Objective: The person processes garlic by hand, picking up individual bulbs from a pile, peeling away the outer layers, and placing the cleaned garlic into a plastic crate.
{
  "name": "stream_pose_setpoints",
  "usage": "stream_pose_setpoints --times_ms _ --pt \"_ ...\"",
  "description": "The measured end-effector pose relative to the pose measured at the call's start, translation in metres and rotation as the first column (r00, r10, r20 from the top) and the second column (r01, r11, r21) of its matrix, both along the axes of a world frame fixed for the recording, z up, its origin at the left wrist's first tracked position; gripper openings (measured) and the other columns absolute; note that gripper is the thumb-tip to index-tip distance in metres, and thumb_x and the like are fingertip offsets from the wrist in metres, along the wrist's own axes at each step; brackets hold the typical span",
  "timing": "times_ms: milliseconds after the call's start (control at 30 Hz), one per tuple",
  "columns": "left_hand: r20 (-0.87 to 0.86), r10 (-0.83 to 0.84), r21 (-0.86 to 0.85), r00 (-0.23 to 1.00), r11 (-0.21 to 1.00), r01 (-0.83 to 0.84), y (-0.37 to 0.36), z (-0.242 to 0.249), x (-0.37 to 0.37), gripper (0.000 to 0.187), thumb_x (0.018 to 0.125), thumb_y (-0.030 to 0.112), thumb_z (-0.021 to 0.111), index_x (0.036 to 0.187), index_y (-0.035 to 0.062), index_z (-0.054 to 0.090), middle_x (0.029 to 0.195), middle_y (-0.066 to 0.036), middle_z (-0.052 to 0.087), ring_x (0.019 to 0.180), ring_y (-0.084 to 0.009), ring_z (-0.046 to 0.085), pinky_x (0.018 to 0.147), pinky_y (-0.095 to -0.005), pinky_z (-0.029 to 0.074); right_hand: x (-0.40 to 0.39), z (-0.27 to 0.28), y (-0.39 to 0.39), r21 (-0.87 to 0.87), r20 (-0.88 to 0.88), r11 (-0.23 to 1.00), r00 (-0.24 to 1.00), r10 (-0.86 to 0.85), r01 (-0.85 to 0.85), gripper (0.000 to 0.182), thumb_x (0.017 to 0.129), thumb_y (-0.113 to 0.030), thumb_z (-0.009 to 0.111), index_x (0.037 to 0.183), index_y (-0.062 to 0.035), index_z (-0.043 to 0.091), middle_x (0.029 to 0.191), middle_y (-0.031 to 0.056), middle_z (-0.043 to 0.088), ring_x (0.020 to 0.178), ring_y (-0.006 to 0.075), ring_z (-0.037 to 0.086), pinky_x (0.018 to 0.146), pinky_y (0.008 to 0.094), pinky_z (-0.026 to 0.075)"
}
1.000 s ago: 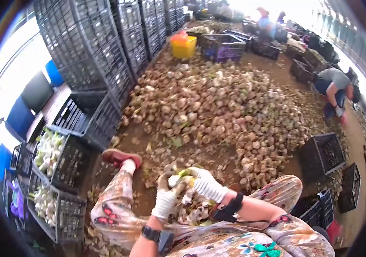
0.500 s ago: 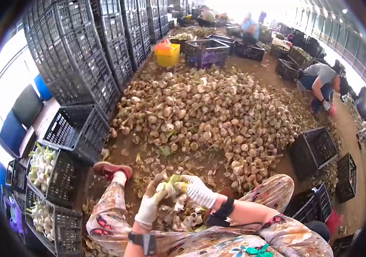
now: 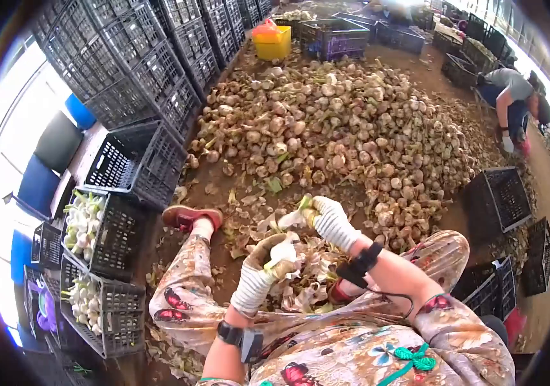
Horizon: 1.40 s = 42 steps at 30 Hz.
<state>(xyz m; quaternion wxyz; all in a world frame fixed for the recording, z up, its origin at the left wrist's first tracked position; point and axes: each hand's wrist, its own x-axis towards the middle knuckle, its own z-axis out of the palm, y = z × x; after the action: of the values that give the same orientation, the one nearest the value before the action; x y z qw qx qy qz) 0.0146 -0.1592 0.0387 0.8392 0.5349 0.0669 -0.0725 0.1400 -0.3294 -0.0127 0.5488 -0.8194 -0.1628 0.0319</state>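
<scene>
My left hand [image 3: 257,273], in a white glove with a brownish palm, is closed around a white garlic bulb [image 3: 282,253]. Up and to the right of it, my right hand [image 3: 334,222], gloved in striped white, pinches a strip of garlic skin [image 3: 294,219] with a greenish end; the strip is apart from the bulb. Below both hands, between my legs, lies a heap of loose garlic skins [image 3: 307,283]. Beyond them spreads a large pile of brownish, unpeeled garlic bulbs [image 3: 333,128].
To my left stand black crates of white garlic [image 3: 85,225], an open black crate [image 3: 127,161] and tall crate stacks [image 3: 127,58]. At the back is a yellow bucket [image 3: 271,44]. A black crate [image 3: 496,199] stands right; beyond it a person [image 3: 509,96] bends down.
My hands, together on the garlic before, have moved apart. The right has pulled a strip of skin up and away; the bulb in my left now shows whiter. The view has tilted down.
</scene>
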Motion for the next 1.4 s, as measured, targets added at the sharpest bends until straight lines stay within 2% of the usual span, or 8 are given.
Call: stream_pose_setpoints --times_ms 33,133,267,800,1067,1200,1267,1400 --pt "0.070 0.023 0.055 0.997 0.998 -0.027 0.002 -0.010 0.002 0.055 0.073 0.004 0.075 0.122 0.0034 0.051 0.108 -0.006 0.059 0.093 -0.0135 0.058 0.080 -0.0279 0.051 0.003 0.010 -0.001 -0.088 -0.201 0.988 0.974 0.106 -0.126 0.026 0.081 -0.025 0.064 0.092 -0.0026 0.062 0.076 0.0156 0.062 0.068 0.0239 0.059 0.065 0.0328 0.046" --pt "0.095 0.057 0.097 0.994 0.993 -0.066 0.010 -0.023 0.006 0.056 0.073 0.005 0.075 0.123 0.0026 0.049 0.111 -0.006 0.056 0.097 -0.0144 0.057 0.082 -0.0281 0.051 -0.002 0.020 -0.011 -0.249 -0.333 0.899 0.903 0.270 -0.361 0.031 0.082 -0.028 0.066 0.098 -0.0026 0.062 0.086 0.0127 0.065 0.078 0.0184 0.060 0.073 0.0304 0.046" --pt "0.040 0.051 0.114 0.998 0.992 -0.056 0.011 -0.013 0.011 0.056 0.074 0.005 0.074 0.123 0.0019 0.049 0.112 -0.006 0.055 0.099 -0.0141 0.055 0.082 -0.0275 0.050 -0.019 0.044 -0.002 0.546 -0.343 0.756 0.727 0.595 -0.361 0.049 0.081 -0.014 0.069 0.126 -0.0063 0.050 0.118 0.0005 0.057 0.109 0.0115 0.050 0.097 0.0297 0.037" --pt "0.163 0.289 0.238 0.943 0.917 -0.322 0.011 -0.028 0.009 0.017 0.087 0.005 0.060 0.104 0.0028 0.058 0.103 -0.003 0.060 0.089 -0.0093 0.055 0.079 -0.0244 0.048 -0.041 0.046 0.017 0.625 -0.497 0.777 0.729 0.471 -0.077 0.032 0.089 -0.019 0.062 0.117 -0.0051 0.058 0.093 0.0000 0.064 0.075 0.0048 0.058 0.062 0.0207 0.049" --pt "0.129 0.327 0.182 0.936 0.920 -0.347 -0.005 -0.021 0.011 0.014 0.088 0.003 0.059 0.102 0.0045 0.058 0.095 -0.001 0.060 0.085 -0.0072 0.054 0.077 -0.0219 0.046 -0.057 0.018 0.026 0.327 -0.136 0.922 0.956 0.262 -0.206 0.018 0.080 0.001 0.064 0.097 -0.0019 0.058 0.093 0.0023 0.064 0.082 0.0068 0.054 0.073 0.0238 0.047" --pt "0.083 0.378 0.055 0.922 0.922 -0.383 0.005 -0.037 0.010 0.012 0.090 0.010 0.058 0.101 0.0054 0.058 0.098 -0.001 0.060 0.085 -0.0071 0.055 0.073 -0.0204 0.047 -0.041 -0.013 0.033 0.438 -0.393 0.899 0.898 0.197 -0.006 0.018 0.082 -0.007 0.067 0.097 -0.0025 0.060 0.087 -0.0010 0.064 0.077 0.0048 0.053 0.067 0.0223 0.046" --pt "0.104 0.417 -0.082 0.903 0.908 -0.410 0.005 -0.035 0.011 0.019 0.089 0.015 0.059 0.106 0.0067 0.056 0.101 -0.003 0.060 0.087 -0.0086 0.057 0.071 -0.0217 0.051 -0.028 -0.046 0.021 -0.155 -0.202 0.978 0.974 0.105 -0.137 0.017 0.083 -0.016 0.066 0.090 -0.0016 0.061 0.079 0.0068 0.065 0.072 0.0110 0.058 0.064 0.0275 0.048" --pt "-0.091 0.378 -0.465 0.921 0.802 -0.375 0.017 -0.029 0.014 0.015 0.093 0.016 0.053 0.104 0.0060 0.056 0.102 -0.007 0.061 0.092 -0.0178 0.059 0.086 -0.0381 0.050 -0.034 -0.043 0.000 -0.272 -0.132 0.889 0.929 0.346 -0.370 0.024 0.084 -0.022 0.062 0.091 0.0007 0.062 0.079 0.0107 0.066 0.072 0.0184 0.062 0.068 0.0306 0.049"
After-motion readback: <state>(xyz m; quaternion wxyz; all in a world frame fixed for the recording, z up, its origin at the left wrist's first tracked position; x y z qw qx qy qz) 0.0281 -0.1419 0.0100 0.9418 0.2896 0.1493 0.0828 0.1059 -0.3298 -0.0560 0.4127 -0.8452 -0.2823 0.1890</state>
